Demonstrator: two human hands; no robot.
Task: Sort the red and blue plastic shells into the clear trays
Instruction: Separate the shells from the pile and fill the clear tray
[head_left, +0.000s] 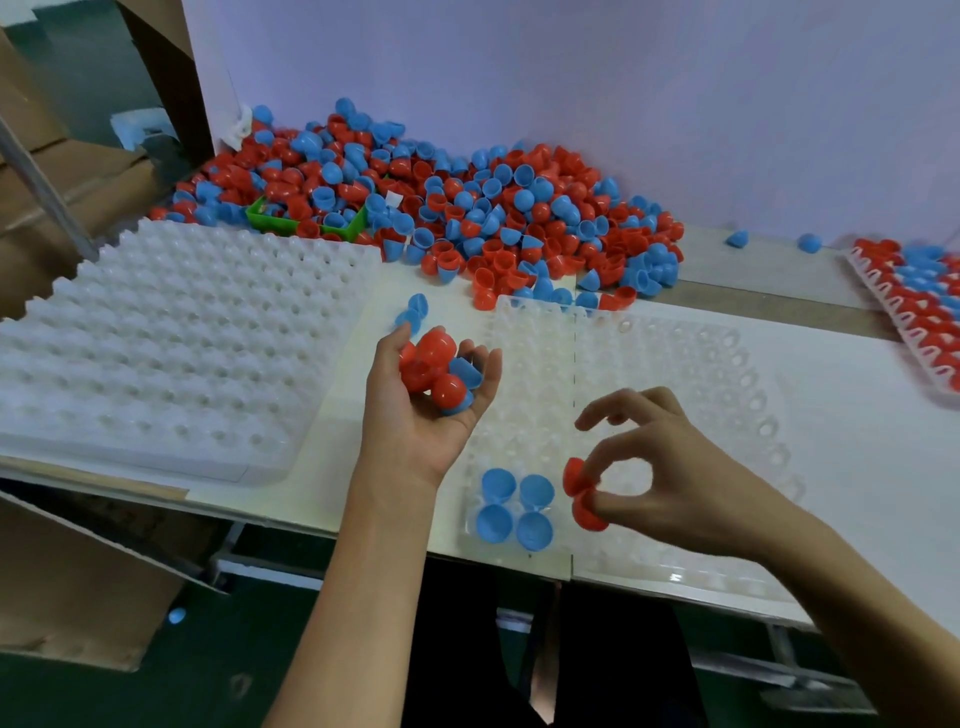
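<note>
Shells going into trays, one hand loaded, one pinching

Stacked white trays are lying at nine o'clock on the table, their bumpy cells bare. Behind them, from ten to one o'clock, a heap of red and blue shells is spilling against the wall, half burying a green bin. Two blue shells are sitting apart from the heap, just above the left hand. That hand is turning palm up, fingers curling around a handful of red and blue shells. Below it, at six o'clock, the clear tray is holding four blue shells in a two-by-two block at its near left corner. Just beside them, the right hand is pinching two red shells between thumb and forefinger, the other fingers arching loosely above; whether the shells are touching the tray I cannot tell. At three o'clock, a filled tray is showing rows of red and blue, with two loose blue shells lying near it.
</note>
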